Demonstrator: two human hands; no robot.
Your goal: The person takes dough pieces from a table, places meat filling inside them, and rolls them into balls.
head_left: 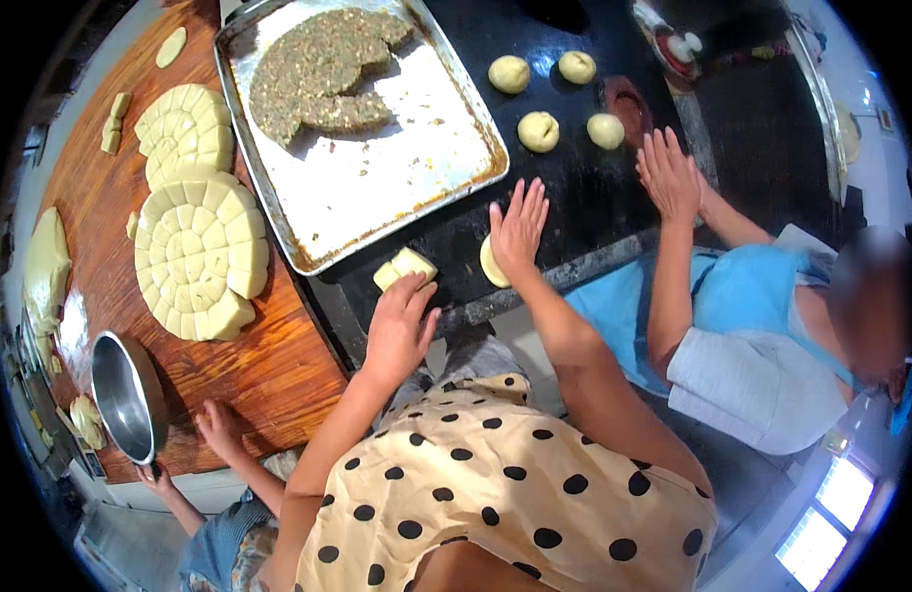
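My left hand (pixel 404 321) lies at the near edge of the black worktop, fingers stretched out and touching a couple of pale dough pieces (pixel 406 266). My right hand (pixel 520 229) is flat with the palm down, its fingers pointing away from me. Partly under its palm and wrist is a flattened dough disc (pixel 493 264). Beyond both hands stands a large metal tray (pixel 392 227) that bears a thick slab of speckled green-brown filling (pixel 313 79). Farther right, several round dough balls (pixel 539 131) rest on the black surface.
To the left, a wooden board (pixel 288 365) carries cut dough rounds (pixel 201 257) and a dough sheet (pixel 47 266). A small person's hand (pixel 158 479) touches a metal bowl (pixel 130 395). At right, a co-worker's hands (pixel 670 178) are beside a reddish-brown dish (pixel 628 109).
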